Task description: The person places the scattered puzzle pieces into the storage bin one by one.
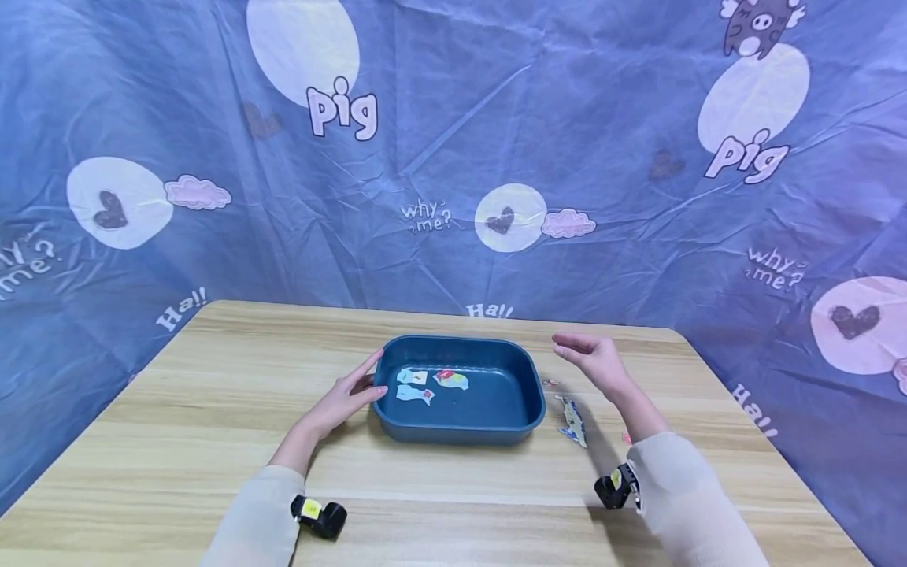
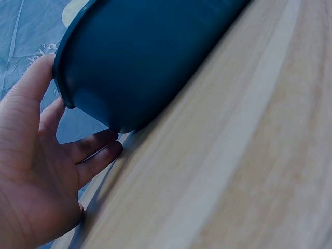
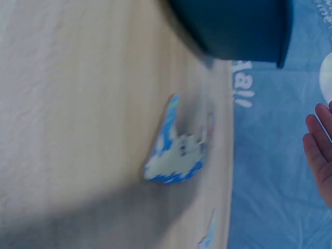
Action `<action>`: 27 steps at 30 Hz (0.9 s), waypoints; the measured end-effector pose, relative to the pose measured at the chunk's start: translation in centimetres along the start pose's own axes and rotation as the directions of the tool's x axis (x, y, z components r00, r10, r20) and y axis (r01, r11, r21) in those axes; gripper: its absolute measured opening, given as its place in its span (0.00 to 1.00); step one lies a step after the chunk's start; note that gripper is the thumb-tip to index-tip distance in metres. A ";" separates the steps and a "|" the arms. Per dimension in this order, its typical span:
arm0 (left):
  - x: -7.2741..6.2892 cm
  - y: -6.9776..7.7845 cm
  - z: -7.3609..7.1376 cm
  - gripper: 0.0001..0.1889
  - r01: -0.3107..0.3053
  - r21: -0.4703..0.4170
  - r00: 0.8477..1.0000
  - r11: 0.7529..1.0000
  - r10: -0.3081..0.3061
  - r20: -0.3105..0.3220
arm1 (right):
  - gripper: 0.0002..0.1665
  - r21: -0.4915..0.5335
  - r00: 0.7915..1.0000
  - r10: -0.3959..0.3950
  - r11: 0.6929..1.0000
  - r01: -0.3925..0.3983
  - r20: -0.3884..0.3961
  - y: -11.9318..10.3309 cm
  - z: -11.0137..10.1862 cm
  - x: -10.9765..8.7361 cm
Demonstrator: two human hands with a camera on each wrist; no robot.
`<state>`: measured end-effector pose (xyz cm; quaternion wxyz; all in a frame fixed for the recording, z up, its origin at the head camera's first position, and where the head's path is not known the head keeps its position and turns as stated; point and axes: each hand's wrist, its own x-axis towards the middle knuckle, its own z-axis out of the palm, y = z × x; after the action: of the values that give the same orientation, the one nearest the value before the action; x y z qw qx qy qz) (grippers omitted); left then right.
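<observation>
Several flat cutouts (image 1: 413, 393) lie inside a blue tray (image 1: 489, 403), nearer the left hand (image 1: 342, 403), which grips its end; the right hand (image 1: 597, 364) hovers released, fingers extended, another cutout (image 1: 575, 422) near it on the counter (image 1: 439, 492).

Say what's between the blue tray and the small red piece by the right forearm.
A beige-and-blue cutout lies between the blue tray and the red piece, seen in the head view.

Tray (image 1: 457, 435) dark teal, plain; cutout (image 3: 179, 161) pale grey, blue patches; table (image 1: 439, 504) light wood-grain; cloth (image 1: 425, 47) blue, white circles, pink clouds.
</observation>
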<state>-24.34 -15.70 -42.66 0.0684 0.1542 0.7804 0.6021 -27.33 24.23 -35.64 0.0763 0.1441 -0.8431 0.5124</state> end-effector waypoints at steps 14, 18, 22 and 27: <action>-1.3 3.0 0.3 0.34 0.020 0.001 1.000 1.000 -0.020 0.022 | 0.19 -0.134 0.994 0.099 0.985 -0.104 -0.044 4.1 1.1 -0.8; -1.3 2.8 0.3 0.34 0.022 -0.006 0.999 1.000 -0.022 0.028 | 0.20 -0.144 0.988 0.154 0.977 -0.157 -0.030 4.6 1.4 -0.8; -1.3 2.7 0.3 0.33 0.009 -0.011 1.000 1.000 -0.009 0.021 | 0.20 -0.140 0.987 0.159 0.977 -0.159 -0.013 4.8 1.6 -0.8; -0.8 1.6 0.1 0.34 -0.013 -0.030 1.000 0.999 0.013 0.021 | 0.19 -0.200 0.992 0.121 0.973 -0.116 0.016 5.4 1.4 -0.7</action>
<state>-23.31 -15.51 -41.20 0.0750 0.1646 0.7695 0.6124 -28.36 25.39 -41.03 0.0478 0.0924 -0.8982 0.4271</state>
